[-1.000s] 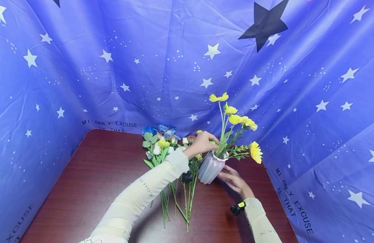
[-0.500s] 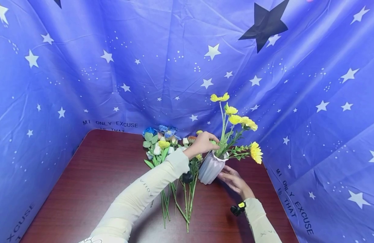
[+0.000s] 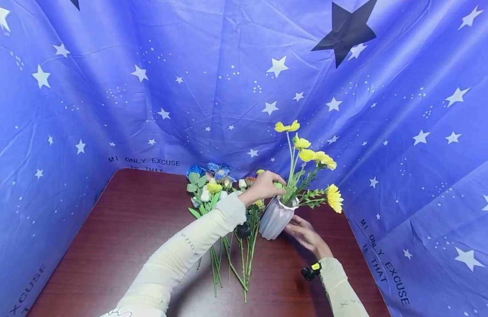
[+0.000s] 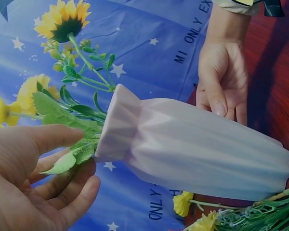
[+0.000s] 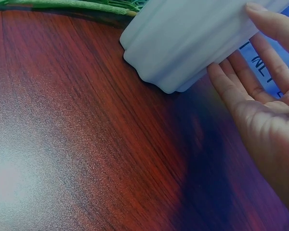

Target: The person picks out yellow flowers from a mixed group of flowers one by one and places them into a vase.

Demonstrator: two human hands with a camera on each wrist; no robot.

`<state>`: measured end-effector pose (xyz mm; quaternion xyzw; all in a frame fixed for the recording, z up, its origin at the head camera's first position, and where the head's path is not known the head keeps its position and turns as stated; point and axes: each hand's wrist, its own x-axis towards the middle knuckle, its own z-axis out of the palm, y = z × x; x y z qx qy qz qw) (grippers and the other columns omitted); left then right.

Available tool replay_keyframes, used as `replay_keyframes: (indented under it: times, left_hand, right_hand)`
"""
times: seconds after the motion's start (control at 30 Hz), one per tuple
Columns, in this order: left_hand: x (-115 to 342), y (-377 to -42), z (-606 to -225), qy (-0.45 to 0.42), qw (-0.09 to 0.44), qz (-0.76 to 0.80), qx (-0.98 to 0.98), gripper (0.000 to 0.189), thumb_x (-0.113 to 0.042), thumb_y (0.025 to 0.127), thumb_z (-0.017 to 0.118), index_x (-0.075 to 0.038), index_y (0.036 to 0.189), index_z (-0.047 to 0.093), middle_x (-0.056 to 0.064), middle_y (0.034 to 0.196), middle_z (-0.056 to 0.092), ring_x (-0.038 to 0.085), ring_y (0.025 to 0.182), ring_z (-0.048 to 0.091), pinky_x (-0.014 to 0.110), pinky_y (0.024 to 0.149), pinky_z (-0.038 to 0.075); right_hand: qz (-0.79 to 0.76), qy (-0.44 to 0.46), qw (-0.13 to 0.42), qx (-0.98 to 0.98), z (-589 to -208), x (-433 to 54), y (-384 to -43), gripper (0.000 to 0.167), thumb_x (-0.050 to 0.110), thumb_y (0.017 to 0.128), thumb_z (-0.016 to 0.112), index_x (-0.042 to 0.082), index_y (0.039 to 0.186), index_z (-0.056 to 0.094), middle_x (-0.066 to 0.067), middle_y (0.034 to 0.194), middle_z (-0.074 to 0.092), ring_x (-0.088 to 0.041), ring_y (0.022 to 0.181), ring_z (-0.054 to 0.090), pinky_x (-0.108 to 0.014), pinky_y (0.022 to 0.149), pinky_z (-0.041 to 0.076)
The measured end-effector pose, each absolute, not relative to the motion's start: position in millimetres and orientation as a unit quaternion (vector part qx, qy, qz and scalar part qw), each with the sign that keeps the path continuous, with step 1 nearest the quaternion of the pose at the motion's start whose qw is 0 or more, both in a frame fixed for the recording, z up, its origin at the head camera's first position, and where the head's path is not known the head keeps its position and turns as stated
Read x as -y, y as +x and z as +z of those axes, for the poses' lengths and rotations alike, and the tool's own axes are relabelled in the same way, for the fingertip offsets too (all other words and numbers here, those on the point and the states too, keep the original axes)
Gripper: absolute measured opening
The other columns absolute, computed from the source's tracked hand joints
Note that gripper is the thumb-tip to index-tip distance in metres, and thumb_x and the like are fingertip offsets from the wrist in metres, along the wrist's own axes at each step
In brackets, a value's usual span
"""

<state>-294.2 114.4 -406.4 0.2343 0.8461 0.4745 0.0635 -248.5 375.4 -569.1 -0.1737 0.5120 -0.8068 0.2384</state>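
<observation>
A pale, pleated vase (image 3: 276,218) holds several yellow flowers (image 3: 307,156) and a sunflower-like bloom (image 4: 62,20) on green stems. My left hand (image 3: 264,187) is at its mouth. In the left wrist view, the thumb and fingers of that hand pinch the green leaves (image 4: 82,153) just outside the rim. Low on the vase's right side, my right hand (image 3: 307,237) touches the wall with fairly straight fingers (image 5: 226,86). The vase's base meets the table in the right wrist view. The stems inside the vase are hidden.
Left of the vase, a pile of loose flowers, with blue blooms (image 3: 218,171), white buds (image 3: 205,195) and long stems (image 3: 244,273), lies on the dark red wooden table (image 3: 129,237). A blue star-printed cloth (image 3: 212,88) hangs around the table.
</observation>
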Motion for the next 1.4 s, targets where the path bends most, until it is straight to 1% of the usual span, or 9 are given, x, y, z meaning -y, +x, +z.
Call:
replay_keyframes:
  times: [0.1, 0.2, 0.33, 0.47, 0.6, 0.73, 0.9, 1.17, 1.4]
  left_hand:
    - [-113, -294, -406, 0.234, 0.067, 0.478, -0.844, 0.031, -0.019, 0.088, 0.08, -0.011, 0.117, 0.076, 0.007, 0.13, 0.072, 0.01, 0.093, 0.066, 0.029, 0.098, 0.056]
    - [-112, -295, -407, 0.233, 0.074, 0.48, -0.843, 0.035, -0.02, 0.088, 0.08, -0.01, 0.121, 0.075, 0.007, 0.133, 0.07, 0.019, 0.115, 0.067, 0.035, 0.106, 0.054]
    - [-109, -294, -405, 0.23, 0.086, 0.488, -0.838, 0.042, -0.021, 0.088, 0.08, -0.007, 0.127, 0.071, 0.008, 0.135, 0.069, 0.024, 0.128, 0.062, 0.039, 0.11, 0.052]
    - [-105, -293, -401, 0.229, 0.085, 0.49, -0.837, 0.045, -0.026, 0.089, 0.079, -0.006, 0.128, 0.069, 0.01, 0.131, 0.07, 0.024, 0.12, 0.066, 0.034, 0.103, 0.056]
    - [-98, -291, -399, 0.225, 0.075, 0.489, -0.84, 0.047, -0.036, 0.093, 0.075, -0.005, 0.128, 0.069, 0.011, 0.123, 0.074, 0.021, 0.107, 0.071, 0.026, 0.088, 0.06]
    - [-91, -288, -398, 0.206, 0.073, 0.501, -0.837, 0.044, -0.04, 0.099, 0.066, -0.006, 0.125, 0.072, 0.011, 0.109, 0.078, 0.017, 0.09, 0.073, 0.023, 0.075, 0.059]
    - [-83, -281, -398, 0.172, 0.071, 0.508, -0.841, 0.034, -0.036, 0.102, 0.062, -0.009, 0.116, 0.075, 0.007, 0.088, 0.078, 0.011, 0.071, 0.069, 0.021, 0.064, 0.056]
    - [-74, -274, -401, 0.115, 0.098, 0.497, -0.854, 0.028, -0.03, 0.101, 0.063, -0.007, 0.108, 0.077, 0.008, 0.087, 0.079, 0.014, 0.07, 0.072, 0.023, 0.067, 0.06]
    - [-65, -268, -403, 0.097, 0.173, 0.483, -0.853, 0.024, -0.021, 0.099, 0.065, -0.001, 0.095, 0.077, 0.016, 0.087, 0.078, 0.021, 0.069, 0.076, 0.024, 0.058, 0.063]
  right_hand:
    - [-0.808, -0.176, 0.241, -0.509, -569, -376, -248, 0.06, -0.022, 0.098, 0.024, 0.013, 0.132, 0.059, -0.004, 0.127, 0.067, -0.015, 0.116, 0.067, -0.028, 0.107, 0.054]
    - [-0.807, -0.177, 0.242, -0.509, -569, -376, -248, 0.059, -0.022, 0.098, 0.024, 0.013, 0.131, 0.059, -0.003, 0.126, 0.068, -0.015, 0.116, 0.067, -0.028, 0.106, 0.054]
    - [-0.806, -0.176, 0.24, -0.511, -569, -376, -248, 0.059, -0.022, 0.098, 0.025, 0.013, 0.131, 0.059, -0.003, 0.126, 0.068, -0.015, 0.115, 0.068, -0.028, 0.106, 0.054]
    - [-0.805, -0.179, 0.239, -0.512, -570, -376, -249, 0.058, -0.022, 0.098, 0.026, 0.013, 0.131, 0.059, -0.004, 0.126, 0.068, -0.015, 0.116, 0.067, -0.028, 0.107, 0.054]
    - [-0.805, -0.181, 0.237, -0.512, -571, -375, -249, 0.058, -0.022, 0.098, 0.026, 0.012, 0.131, 0.058, -0.004, 0.127, 0.067, -0.015, 0.117, 0.067, -0.028, 0.107, 0.054]
    - [-0.803, -0.183, 0.234, -0.517, -572, -376, -250, 0.057, -0.022, 0.098, 0.027, 0.012, 0.132, 0.058, -0.005, 0.128, 0.066, -0.016, 0.119, 0.066, -0.029, 0.107, 0.054]
    - [-0.799, -0.189, 0.231, -0.522, -573, -377, -250, 0.056, -0.021, 0.098, 0.028, 0.012, 0.132, 0.058, -0.004, 0.129, 0.066, -0.015, 0.12, 0.066, -0.028, 0.107, 0.054]
    - [-0.799, -0.181, 0.231, -0.524, -573, -377, -251, 0.058, -0.022, 0.098, 0.027, 0.013, 0.132, 0.058, -0.004, 0.128, 0.067, -0.015, 0.119, 0.066, -0.028, 0.107, 0.054]
    - [-0.807, -0.183, 0.239, -0.509, -572, -376, -250, 0.059, -0.023, 0.098, 0.025, 0.012, 0.132, 0.058, -0.005, 0.128, 0.067, -0.016, 0.118, 0.067, -0.029, 0.107, 0.054]
